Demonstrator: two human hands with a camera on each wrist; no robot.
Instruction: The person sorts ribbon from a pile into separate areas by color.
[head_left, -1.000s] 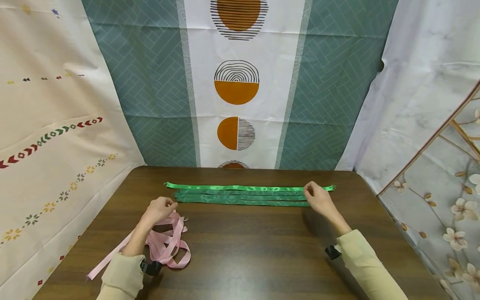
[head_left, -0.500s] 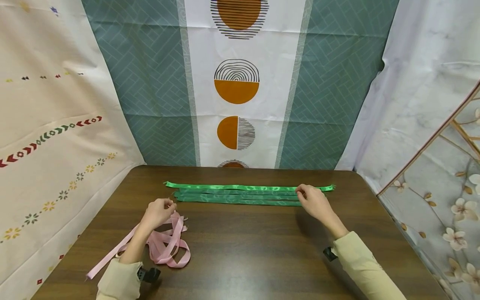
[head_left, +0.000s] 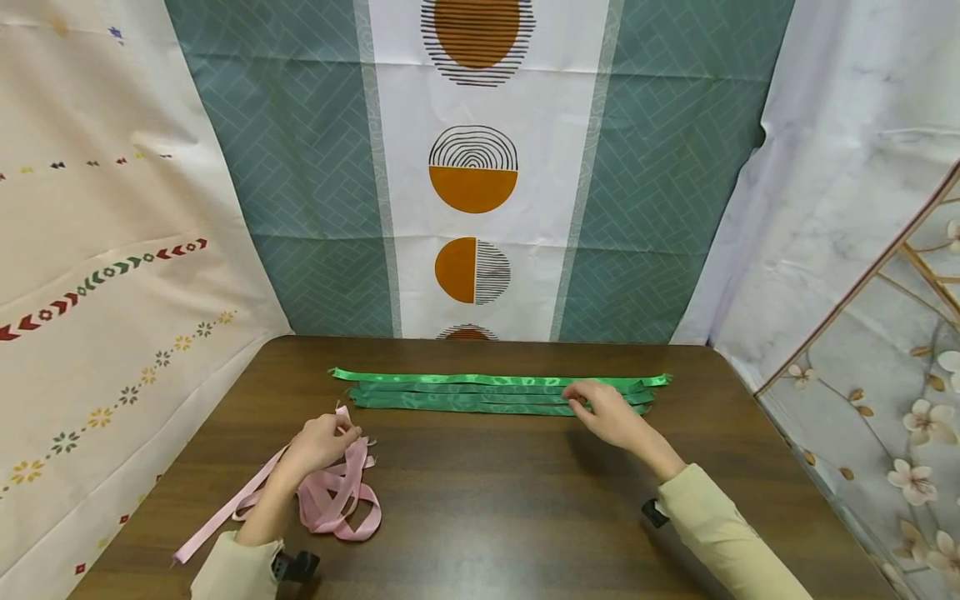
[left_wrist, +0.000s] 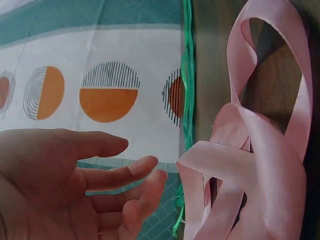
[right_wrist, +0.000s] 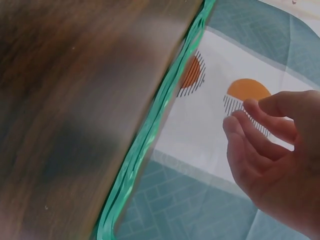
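Note:
My left hand (head_left: pixel 318 440) hovers over a loose pile of pink satin ribbon (head_left: pixel 330 504) at the table's left. In the left wrist view its thumb and fingers are apart, with nothing between them, and the pink ribbon (left_wrist: pixel 270 150) loops beside it. A pale pink ribbon end shows just past its fingertips in the head view. My right hand (head_left: pixel 609 417), fingers loosely bent and holding nothing, is above the right part of the green ribbons. A bright green ribbon (head_left: pixel 450 378) lies straight along the back, with several darker green ribbons (head_left: pixel 427 402) side by side in front of it.
Everything lies on a dark brown wooden table (head_left: pixel 480 500). A patterned teal and white cloth (head_left: pixel 480 192) hangs behind its back edge. Patterned sheets flank the left and right sides. One pink ribbon tail (head_left: pixel 217 521) stretches toward the front left.
My right hand has moved left along the green ribbons, uncovering their right ends. My left hand has shifted slightly down and right over the pink pile, and a ribbon end now shows beyond it.

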